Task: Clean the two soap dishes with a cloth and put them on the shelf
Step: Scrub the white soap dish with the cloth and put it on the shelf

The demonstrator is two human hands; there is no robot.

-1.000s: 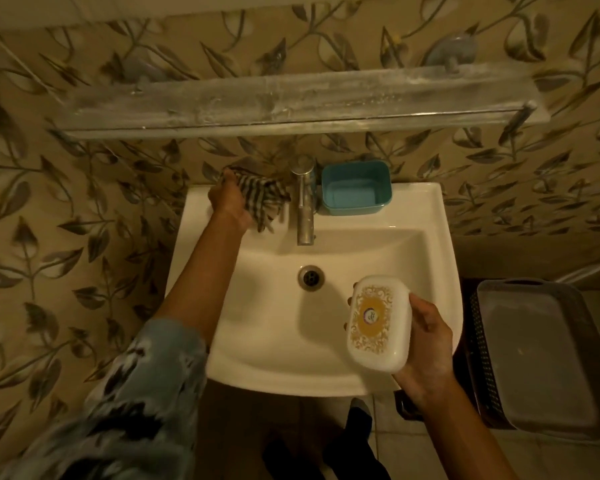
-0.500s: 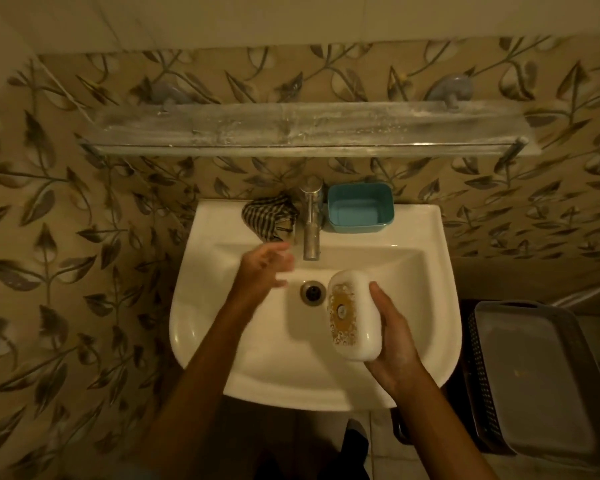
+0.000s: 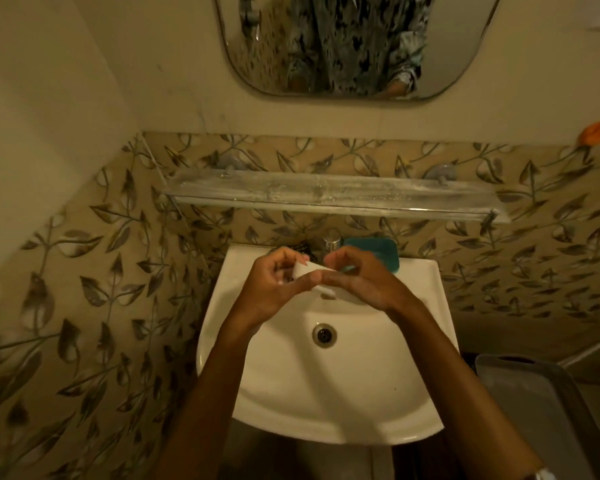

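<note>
Both hands hold the white soap dish [image 3: 314, 271] over the back of the sink basin, mostly hidden by my fingers. My left hand [image 3: 274, 285] grips its left side and my right hand [image 3: 361, 282] its right side. The teal soap dish [image 3: 378, 251] sits on the sink's back rim, right of the tap [image 3: 331, 244]. A bit of the checked cloth [image 3: 302, 247] peeks out behind my left fingers on the rim. The glass shelf [image 3: 326, 197] runs along the wall above the sink and carries nothing.
The white sink [image 3: 326, 393] has a drain [image 3: 324, 335] in its middle. A mirror [image 3: 347, 46] hangs above the shelf. A grey lidded basket [image 3: 548, 410] stands on the floor at the right. Leaf-patterned tiles cover the wall.
My left hand left the cloth on the rim and joined the right hand on the white soap dish. The dish rose toward the tap. The camera tilted up, showing the mirror.
</note>
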